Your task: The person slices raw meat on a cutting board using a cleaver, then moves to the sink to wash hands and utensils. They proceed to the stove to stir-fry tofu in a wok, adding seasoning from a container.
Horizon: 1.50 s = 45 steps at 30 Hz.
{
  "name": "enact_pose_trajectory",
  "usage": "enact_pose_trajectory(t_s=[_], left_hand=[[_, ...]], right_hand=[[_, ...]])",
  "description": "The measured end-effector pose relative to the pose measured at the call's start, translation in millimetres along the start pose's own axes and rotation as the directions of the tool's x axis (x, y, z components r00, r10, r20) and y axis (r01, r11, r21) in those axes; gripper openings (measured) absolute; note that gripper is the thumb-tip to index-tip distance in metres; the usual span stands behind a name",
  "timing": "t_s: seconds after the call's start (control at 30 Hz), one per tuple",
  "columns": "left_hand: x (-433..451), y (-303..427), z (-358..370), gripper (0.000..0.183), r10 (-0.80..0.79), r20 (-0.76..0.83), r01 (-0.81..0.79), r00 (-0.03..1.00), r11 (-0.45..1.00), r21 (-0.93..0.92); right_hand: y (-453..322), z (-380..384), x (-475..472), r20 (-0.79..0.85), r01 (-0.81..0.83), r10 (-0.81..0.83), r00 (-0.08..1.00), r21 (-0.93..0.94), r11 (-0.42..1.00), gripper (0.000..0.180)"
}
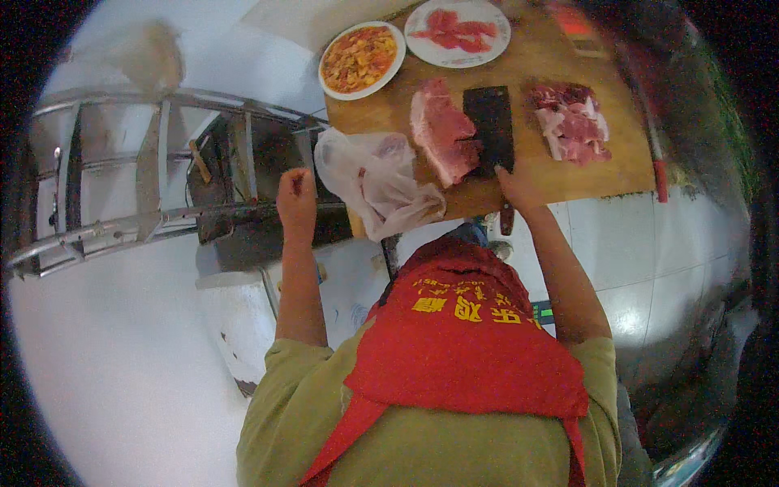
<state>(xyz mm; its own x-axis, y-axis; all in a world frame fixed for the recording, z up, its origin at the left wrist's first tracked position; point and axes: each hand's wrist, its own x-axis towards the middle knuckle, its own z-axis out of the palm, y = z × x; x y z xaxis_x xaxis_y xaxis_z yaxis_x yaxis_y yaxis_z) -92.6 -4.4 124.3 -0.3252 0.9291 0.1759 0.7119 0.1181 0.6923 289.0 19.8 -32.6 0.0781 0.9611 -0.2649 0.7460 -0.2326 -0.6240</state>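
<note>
My right hand (521, 187) is at the heel of a dark-bladed cleaver (489, 125), with fingers on the blade's lower corner and the brown handle showing below the hand. Left of the blade, and touching it, lies a large slab of raw meat (439, 131). Sliced raw meat with pale fat (571, 125) is heaped to the cleaver's right. My left hand (296, 198) is raised off the table's left side, fingers curled; a dark red patch shows at the curl, and I cannot tell what it is. Nearest to it is a crumpled translucent plastic bag (380, 182).
The wooden tabletop (627, 164) also holds a white-rimmed dish of orange-yellow food (361, 61) and a white plate with reddish slices (456, 33) at the back. A metal rack (161, 158) stands at left. A red-ended rod (661, 181) is by the table's right edge.
</note>
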Motion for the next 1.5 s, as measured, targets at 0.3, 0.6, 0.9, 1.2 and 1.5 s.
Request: enact_pose_trajectory(t_s=[0.3,0.6,0.9,1.2,1.5], left_hand=[[10,-55,78,0.043,-0.196,0.319,0.306,0.927,0.888,-0.343],[60,-8,19,0.030,-0.255,0.401,0.455,0.880,0.693,-0.559],[59,-53,-10,0.044,0.517,0.019,-0.516,0.856,0.853,0.076],[9,-39,47,0.053,0.296,0.693,-0.348,0.657,0.935,-0.069],[-10,-3,57,0.035,0.607,0.707,-0.374,0.362,0.790,-0.486]], right_hand=[[3,-5,-17,-0.099,0.079,-0.087,0.991,-0.082,0.993,0.055],[-98,39,-48,-0.095,0.245,-0.309,0.946,-0.414,0.876,0.056],[-105,52,-42,-0.089,0.184,-0.330,0.940,-0.684,0.706,0.071],[-130,49,-38,-0.030,0.224,-0.331,0.943,-0.679,0.699,0.073],[-130,20,-15,-0.118,0.129,-0.109,0.987,0.174,0.976,0.069]])
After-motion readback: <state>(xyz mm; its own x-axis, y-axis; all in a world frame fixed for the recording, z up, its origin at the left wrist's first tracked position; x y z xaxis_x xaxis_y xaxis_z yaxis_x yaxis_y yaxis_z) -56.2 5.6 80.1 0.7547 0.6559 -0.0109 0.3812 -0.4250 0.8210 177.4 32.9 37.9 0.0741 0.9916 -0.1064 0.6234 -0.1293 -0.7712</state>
